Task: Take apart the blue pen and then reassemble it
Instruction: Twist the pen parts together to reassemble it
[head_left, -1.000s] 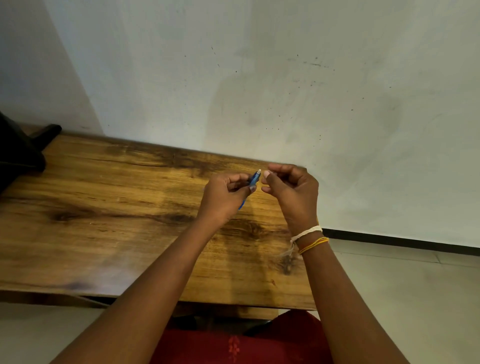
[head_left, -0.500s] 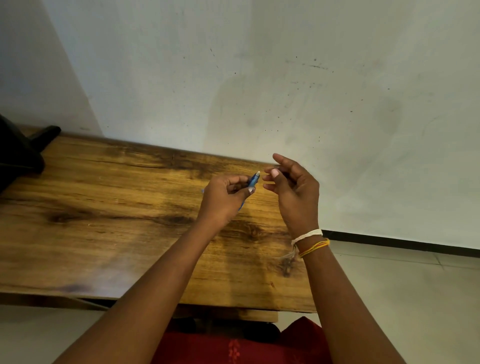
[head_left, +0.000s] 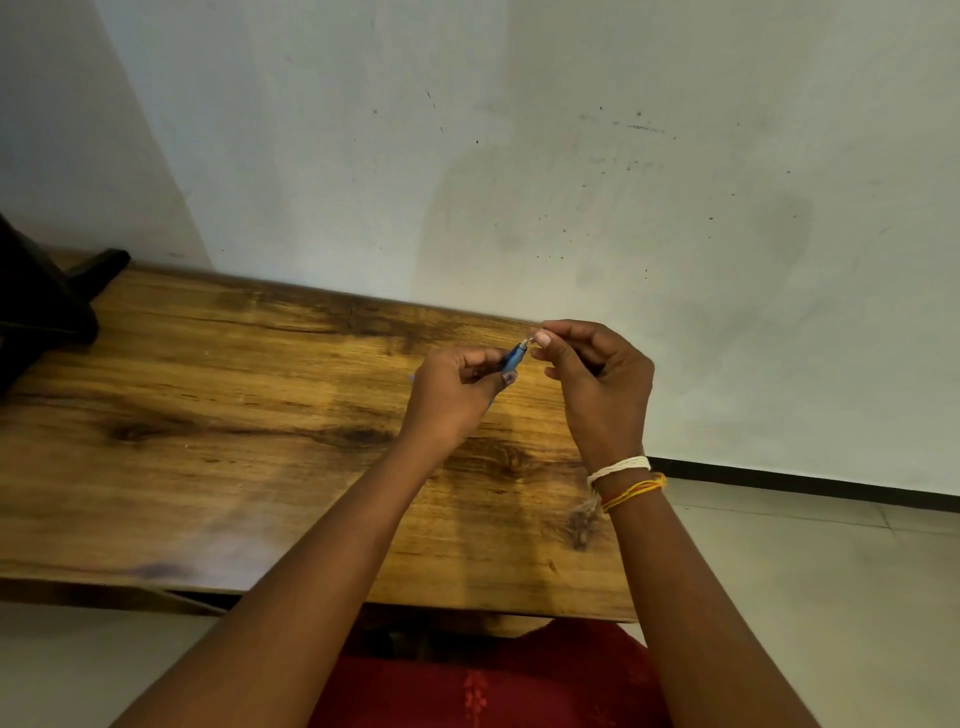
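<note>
The blue pen (head_left: 514, 356) is held above the right part of the wooden table (head_left: 208, 415), pointing up and to the right. My left hand (head_left: 457, 395) is wrapped around its barrel, so most of the barrel is hidden. My right hand (head_left: 597, 379) pinches the pale tip end of the pen between thumb and forefinger. White and yellow threads circle my right wrist.
A dark object (head_left: 41, 306) stands at the table's far left end. A white wall (head_left: 519, 156) rises directly behind the table. Tiled floor (head_left: 805, 571) lies to the right, and red cloth (head_left: 493, 686) shows below the table's near edge.
Half a second ago my right hand's fingers were spread apart beside the tip. They have now closed onto the pen's tip. My left hand has kept its hold on the barrel.
</note>
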